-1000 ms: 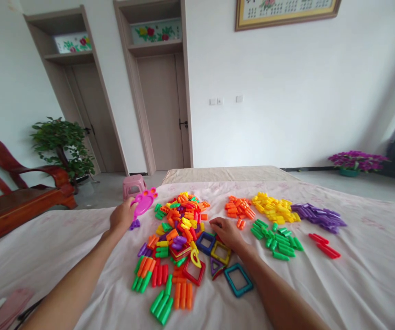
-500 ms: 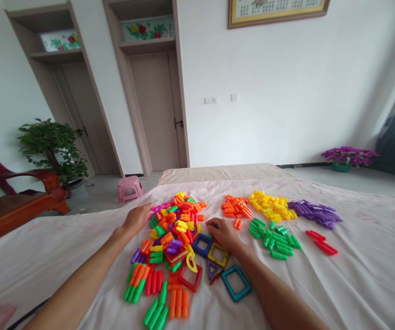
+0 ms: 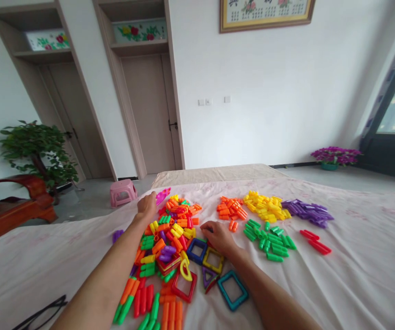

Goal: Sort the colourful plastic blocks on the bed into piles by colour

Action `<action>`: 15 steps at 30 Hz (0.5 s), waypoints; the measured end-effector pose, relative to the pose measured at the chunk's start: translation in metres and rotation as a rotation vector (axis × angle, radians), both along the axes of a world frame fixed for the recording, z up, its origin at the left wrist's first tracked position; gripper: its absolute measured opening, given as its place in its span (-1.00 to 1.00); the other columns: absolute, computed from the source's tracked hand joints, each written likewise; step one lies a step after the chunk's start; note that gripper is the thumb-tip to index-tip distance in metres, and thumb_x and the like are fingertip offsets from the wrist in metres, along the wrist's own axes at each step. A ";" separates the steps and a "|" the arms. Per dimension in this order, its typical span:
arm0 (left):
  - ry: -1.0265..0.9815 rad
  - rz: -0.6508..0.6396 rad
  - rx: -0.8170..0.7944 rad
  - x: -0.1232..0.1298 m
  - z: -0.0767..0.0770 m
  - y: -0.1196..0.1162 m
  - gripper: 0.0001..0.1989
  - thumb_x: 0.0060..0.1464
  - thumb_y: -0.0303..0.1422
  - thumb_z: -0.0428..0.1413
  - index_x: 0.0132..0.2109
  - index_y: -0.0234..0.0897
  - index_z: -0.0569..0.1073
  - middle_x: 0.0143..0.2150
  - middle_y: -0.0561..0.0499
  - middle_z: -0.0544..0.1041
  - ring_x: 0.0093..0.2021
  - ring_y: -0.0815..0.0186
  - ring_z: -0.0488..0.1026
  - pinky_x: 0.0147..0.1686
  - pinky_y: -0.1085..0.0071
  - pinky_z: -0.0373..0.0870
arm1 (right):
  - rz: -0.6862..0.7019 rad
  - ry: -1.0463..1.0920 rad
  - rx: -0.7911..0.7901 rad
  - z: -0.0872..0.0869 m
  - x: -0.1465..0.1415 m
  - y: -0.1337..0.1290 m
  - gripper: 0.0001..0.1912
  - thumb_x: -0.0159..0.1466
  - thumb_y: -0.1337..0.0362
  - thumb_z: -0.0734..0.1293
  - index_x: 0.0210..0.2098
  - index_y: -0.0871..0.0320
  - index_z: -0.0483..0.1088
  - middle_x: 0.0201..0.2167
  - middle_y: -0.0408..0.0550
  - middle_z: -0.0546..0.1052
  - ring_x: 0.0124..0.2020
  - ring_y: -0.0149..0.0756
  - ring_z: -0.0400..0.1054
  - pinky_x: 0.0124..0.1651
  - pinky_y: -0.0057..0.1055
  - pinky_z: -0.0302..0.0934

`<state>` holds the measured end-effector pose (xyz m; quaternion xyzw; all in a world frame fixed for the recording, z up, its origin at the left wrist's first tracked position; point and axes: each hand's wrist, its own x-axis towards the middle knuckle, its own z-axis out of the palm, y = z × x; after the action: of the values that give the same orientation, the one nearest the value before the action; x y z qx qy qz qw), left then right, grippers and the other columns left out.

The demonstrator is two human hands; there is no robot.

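My left hand [image 3: 147, 205] is closed on a magenta plastic piece [image 3: 163, 196] at the far left of the mixed toy pile [image 3: 172, 224]. Its exact shape is partly hidden by the fingers. My right hand [image 3: 218, 234] rests at the pile's right side with its fingers curled; what they hold, if anything, is hidden. Just beside it lie a blue square magnetic tile [image 3: 189, 256] and a yellow square tile [image 3: 221, 266]. Nearer to me are a red square tile [image 3: 193, 293], a purple triangle tile [image 3: 205, 279] and a teal square tile [image 3: 244, 300].
Right of the pile lie sorted groups of orange pieces [image 3: 230, 208], yellow pieces [image 3: 266, 206], purple pieces [image 3: 307, 213], green pieces [image 3: 273, 243] and red pieces [image 3: 316, 242]. A pair of glasses [image 3: 42, 316] lies front left on the cloth-covered table [image 3: 362, 275].
My left hand has moved the magenta piece up and away from the pile's left edge. My right hand stays by the blue tile. The view has shifted slightly.
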<state>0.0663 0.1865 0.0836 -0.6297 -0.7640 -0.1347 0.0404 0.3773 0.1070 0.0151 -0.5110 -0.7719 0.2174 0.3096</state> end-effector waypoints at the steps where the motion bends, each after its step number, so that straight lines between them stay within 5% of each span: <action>1: 0.001 -0.019 -0.012 0.008 -0.003 0.005 -0.65 0.30 -0.23 0.05 0.12 -0.32 0.45 0.05 -0.20 0.53 0.00 0.13 0.51 -0.05 0.12 0.47 | -0.007 -0.001 0.000 0.000 0.000 0.000 -0.69 0.25 0.30 0.25 -0.15 0.12 0.62 -0.16 -0.04 0.66 -0.16 -0.21 0.53 -0.18 -0.44 0.27; 6: 0.016 -0.213 -0.024 0.025 -0.010 0.014 -0.71 0.31 -0.32 0.00 0.08 -0.26 0.48 0.00 -0.24 0.59 0.03 0.11 0.52 0.01 0.22 0.40 | 0.004 0.003 0.005 -0.001 0.000 0.001 -0.69 0.25 0.31 0.26 -0.15 0.10 0.62 -0.16 -0.06 0.67 -0.14 -0.22 0.53 -0.12 -0.44 0.27; 15: 0.031 -0.588 -0.066 -0.006 0.004 -0.024 -0.79 0.26 -0.29 0.00 -0.13 -0.18 0.52 -0.17 -0.08 0.65 -0.11 0.17 0.57 -0.12 0.39 0.34 | -0.001 0.044 0.000 0.003 -0.002 -0.001 -0.73 0.20 0.36 0.27 -0.24 0.12 0.62 -0.25 -0.07 0.66 -0.22 -0.26 0.50 -0.19 -0.47 0.21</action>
<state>0.0606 0.1625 0.0874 -0.8270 -0.5521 -0.1058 -0.0092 0.3751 0.1057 0.0178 -0.5067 -0.7646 0.2281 0.3266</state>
